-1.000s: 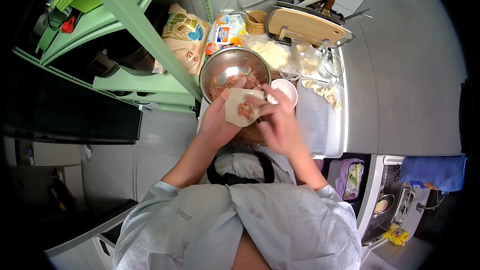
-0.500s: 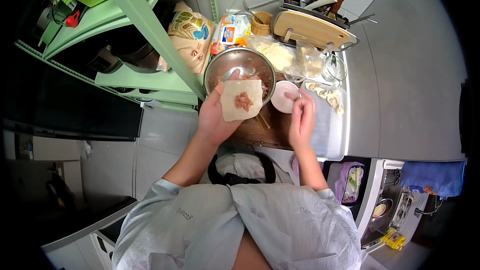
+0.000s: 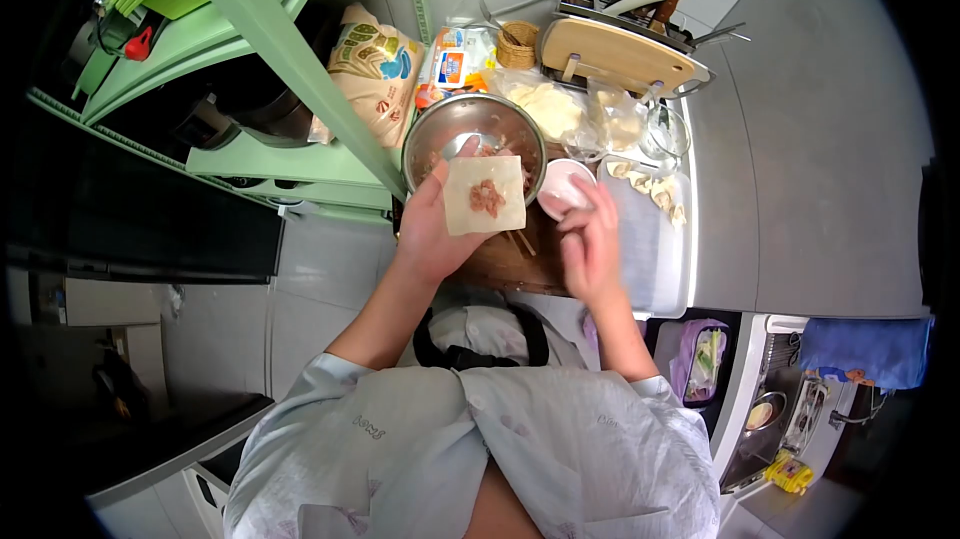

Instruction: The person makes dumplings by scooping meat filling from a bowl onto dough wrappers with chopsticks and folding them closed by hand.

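On my left hand [image 3: 432, 232] lies a pale square wrapper [image 3: 459, 216], my thumb at its left edge. A small heap of pinkish minced meat [image 3: 487, 199] sits at the wrapper's middle. Behind it stands a steel bowl [image 3: 423, 129] with more mince, partly hidden by the wrapper and hand. My right hand [image 3: 594, 247] is beside a small white bowl [image 3: 560, 185], fingers bent and somewhat blurred; whether they hold anything is unclear. Chopsticks [image 3: 521, 243] show below the wrapper. Several folded dumplings [image 3: 660, 194] lie along the top of a clear-looking tray [image 3: 657, 279].
Bagged wrappers [image 3: 548, 109] and a glass container [image 3: 664, 131] are behind the tray. A cutting board [image 3: 620, 57] and knives [image 3: 668, 1] stand at the back. A green shelf [image 3: 290, 69] rises at the left, beside a large printed bag [image 3: 375, 74].
My right hand has moved away from the wrapper to the right, beside the small white bowl. The wrapper, still on my left hand, now lies more squarely in view.
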